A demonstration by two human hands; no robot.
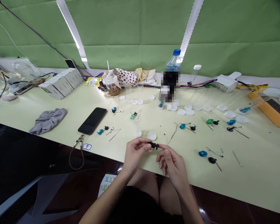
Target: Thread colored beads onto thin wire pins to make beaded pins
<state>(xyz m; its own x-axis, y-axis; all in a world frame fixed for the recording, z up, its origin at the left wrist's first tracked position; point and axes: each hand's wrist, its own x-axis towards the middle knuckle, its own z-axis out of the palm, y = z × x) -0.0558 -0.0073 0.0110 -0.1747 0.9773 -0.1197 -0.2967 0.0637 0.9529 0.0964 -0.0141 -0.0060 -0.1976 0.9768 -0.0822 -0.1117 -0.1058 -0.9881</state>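
Note:
My left hand (135, 153) pinches a small black plastic part (153, 145) with a disc-like end, just over the table's front edge. The index fingertip of my right hand (174, 161) reaches to the disc end of that part and seems to touch it. Its other fingers curl loosely, with nothing visible in them. Just beyond my hands, a clear tube (137, 127) stands upright beside a white cap (152, 136). A thin bent metal wire (173, 134) lies to the right of the cap. Fingers partly cover the black part.
Small sets of blue or green pieces (203, 153), black discs (212, 160) and bent wires lie around the table. A phone (92, 120) and grey cloth (48, 120) are at left. Behind are white caps (181, 112), a bottle (171, 74), a drink cup (112, 85) and a power strip (270, 109).

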